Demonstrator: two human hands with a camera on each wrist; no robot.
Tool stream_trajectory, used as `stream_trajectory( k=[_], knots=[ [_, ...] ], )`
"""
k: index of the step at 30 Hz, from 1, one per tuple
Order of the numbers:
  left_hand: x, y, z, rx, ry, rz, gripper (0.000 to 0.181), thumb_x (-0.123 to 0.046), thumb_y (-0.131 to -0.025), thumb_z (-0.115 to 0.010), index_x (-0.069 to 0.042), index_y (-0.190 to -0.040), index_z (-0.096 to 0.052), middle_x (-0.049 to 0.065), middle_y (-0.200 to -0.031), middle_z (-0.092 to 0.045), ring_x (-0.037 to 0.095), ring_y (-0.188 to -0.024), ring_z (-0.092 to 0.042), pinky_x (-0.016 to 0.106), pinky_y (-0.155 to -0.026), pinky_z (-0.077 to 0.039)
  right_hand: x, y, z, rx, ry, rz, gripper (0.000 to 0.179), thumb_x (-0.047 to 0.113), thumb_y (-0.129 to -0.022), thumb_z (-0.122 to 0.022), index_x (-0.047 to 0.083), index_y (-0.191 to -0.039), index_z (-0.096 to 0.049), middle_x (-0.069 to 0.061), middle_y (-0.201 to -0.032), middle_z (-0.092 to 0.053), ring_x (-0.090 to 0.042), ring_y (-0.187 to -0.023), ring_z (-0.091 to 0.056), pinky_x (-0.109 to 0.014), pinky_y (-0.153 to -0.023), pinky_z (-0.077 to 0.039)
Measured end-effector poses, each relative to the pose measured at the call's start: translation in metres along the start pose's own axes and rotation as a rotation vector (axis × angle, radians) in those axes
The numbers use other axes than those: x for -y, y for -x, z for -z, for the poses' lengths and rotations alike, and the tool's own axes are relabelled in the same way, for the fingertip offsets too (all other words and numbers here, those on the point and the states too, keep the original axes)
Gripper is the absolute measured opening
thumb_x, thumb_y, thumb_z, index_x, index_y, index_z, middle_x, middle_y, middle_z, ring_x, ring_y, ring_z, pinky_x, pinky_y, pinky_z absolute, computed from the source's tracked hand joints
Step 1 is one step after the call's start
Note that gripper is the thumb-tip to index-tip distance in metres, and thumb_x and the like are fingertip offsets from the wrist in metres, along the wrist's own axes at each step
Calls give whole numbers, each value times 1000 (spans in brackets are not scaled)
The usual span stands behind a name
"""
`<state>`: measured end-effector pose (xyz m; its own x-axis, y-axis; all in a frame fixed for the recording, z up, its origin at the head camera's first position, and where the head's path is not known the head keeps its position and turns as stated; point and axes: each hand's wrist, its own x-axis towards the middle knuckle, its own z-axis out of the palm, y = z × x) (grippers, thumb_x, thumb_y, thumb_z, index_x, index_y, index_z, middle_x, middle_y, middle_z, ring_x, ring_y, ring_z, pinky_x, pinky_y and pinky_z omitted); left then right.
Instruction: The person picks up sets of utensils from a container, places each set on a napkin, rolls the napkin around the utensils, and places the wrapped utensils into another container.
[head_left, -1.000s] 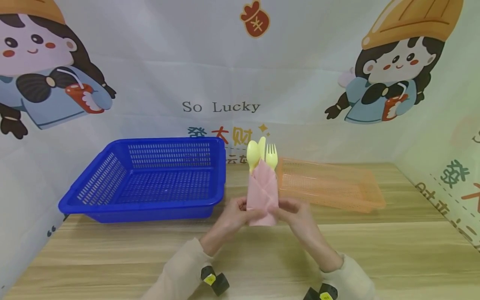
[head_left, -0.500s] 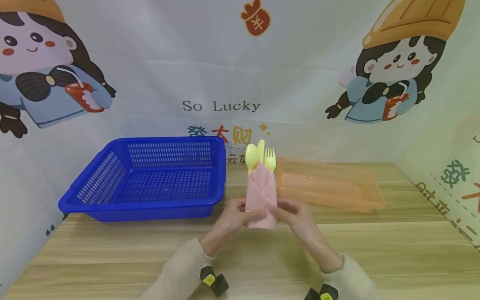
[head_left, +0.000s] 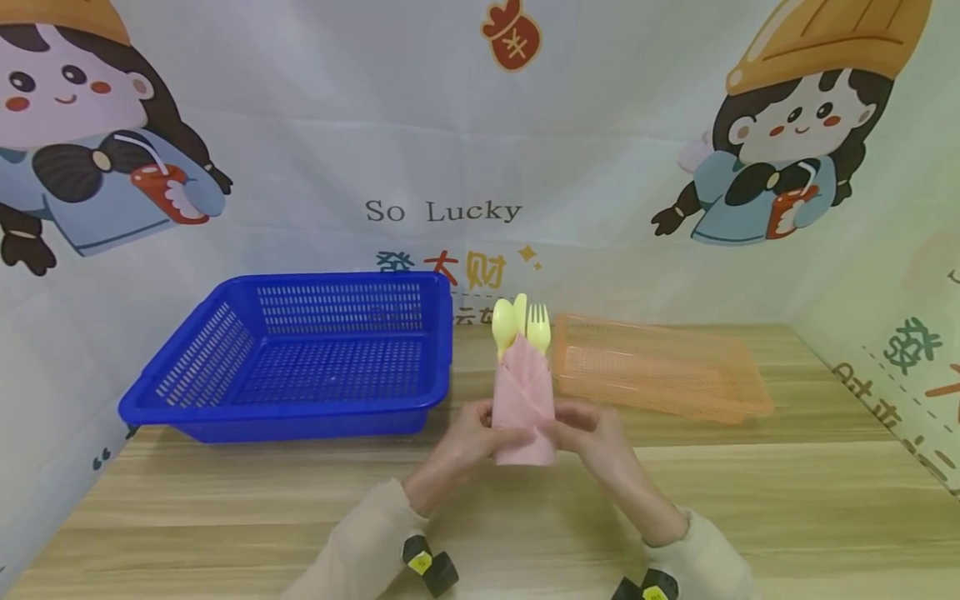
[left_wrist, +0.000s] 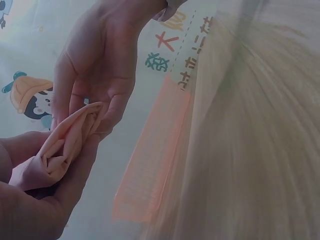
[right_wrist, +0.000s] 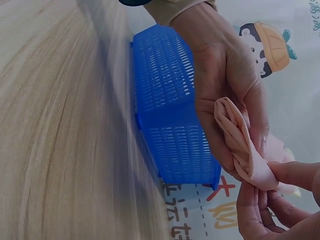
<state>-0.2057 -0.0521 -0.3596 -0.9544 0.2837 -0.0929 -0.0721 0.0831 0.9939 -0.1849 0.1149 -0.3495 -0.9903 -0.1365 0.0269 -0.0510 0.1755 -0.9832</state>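
Observation:
Both hands hold a folded pink napkin (head_left: 522, 400) upright above the table, in the middle of the head view. From its top stick out a pale yellow spoon (head_left: 505, 323), a knife (head_left: 521, 310) and a fork (head_left: 538, 330); their handles are hidden in the folds. My left hand (head_left: 467, 440) pinches the napkin's left edge, thumb in front and fingers behind. On the right edge, my right hand (head_left: 592, 435) grips it the same way. Both wrist views show the folded lower end of the napkin (left_wrist: 70, 142) between the two hands.
A blue plastic basket (head_left: 300, 408) stands on the wooden table (head_left: 300, 517) at the left. Behind the right hand lies a flat, see-through orange basket (head_left: 652, 375). A printed cloth (head_left: 600, 208) hangs behind the table.
The napkin with its cutlery has sunk a little in the head view, its top coming down more than its bottom. Both hands keep their hold, and the baskets stay where they were.

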Motion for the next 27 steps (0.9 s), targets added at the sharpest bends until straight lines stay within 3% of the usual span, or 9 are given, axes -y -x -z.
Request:
stream_trajectory(
  k=[6, 10, 14, 17, 20, 24, 27],
  knots=[
    [2, 0, -1, -12, 26, -16, 35, -12, -76, -67, 7, -104, -57, 13, -87, -65, 13, -69, -60, 29, -66, -52, -1, -1, -1, -6, 13, -15, 29, 10, -81, -61, -2, -107, -60, -16, -108, -61, -23, -95, -58, -36, -83, -47],
    [-1, 2, 2, -16, 29, 8, 34, -12, -76, -66, 6, -105, -57, 13, -87, -65, 13, -69, -60, 28, -65, -52, -1, -1, -2, 8, 15, -13, 30, 15, -85, -58, -2, -109, -59, -17, -108, -61, -22, -91, -60, -36, -82, -48],
    [-13, 4, 13, -58, -5, -2, 32, -8, -76, -66, 7, -103, -58, 13, -85, -65, 13, -66, -59, 27, -62, -51, 3, -8, -6, 34, -73, -1, 38, 25, -92, -47, -8, -109, -56, -16, -100, -62, -20, -86, -61, -33, -80, -50],
    [-28, 4, 27, -109, -54, -51, 33, -5, -75, -66, 8, -104, -57, 14, -84, -64, 12, -64, -59, 27, -60, -51, 11, -19, -10, 73, -152, 20, 44, 27, -95, -39, -13, -108, -54, -14, -93, -61, -17, -83, -60, -31, -77, -51],
    [-48, 6, 48, -140, -84, -82, 37, -4, -76, -65, 8, -108, -54, 16, -88, -62, 11, -66, -58, 26, -62, -51, 21, -31, -16, 111, -164, 38, 41, 23, -96, -38, -13, -107, -52, -11, -88, -61, -15, -80, -60, -31, -76, -51],
    [-74, 8, 82, -147, -67, -74, 42, -2, -80, -61, 11, -118, -46, 17, -95, -60, 10, -71, -59, 24, -66, -51, 31, -48, -28, 139, -67, 35, 34, 18, -94, -43, -11, -108, -52, -14, -90, -60, -19, -80, -61, -32, -77, -51],
    [-92, 8, 109, -120, -76, -43, 46, -3, -82, -58, 13, -122, -40, 10, -92, -59, 9, -73, -60, 22, -68, -51, 37, -59, -39, 158, 53, 30, 35, 20, -93, -46, -10, -111, -51, -20, -97, -60, -25, -86, -62, -32, -77, -51]
  ],
)
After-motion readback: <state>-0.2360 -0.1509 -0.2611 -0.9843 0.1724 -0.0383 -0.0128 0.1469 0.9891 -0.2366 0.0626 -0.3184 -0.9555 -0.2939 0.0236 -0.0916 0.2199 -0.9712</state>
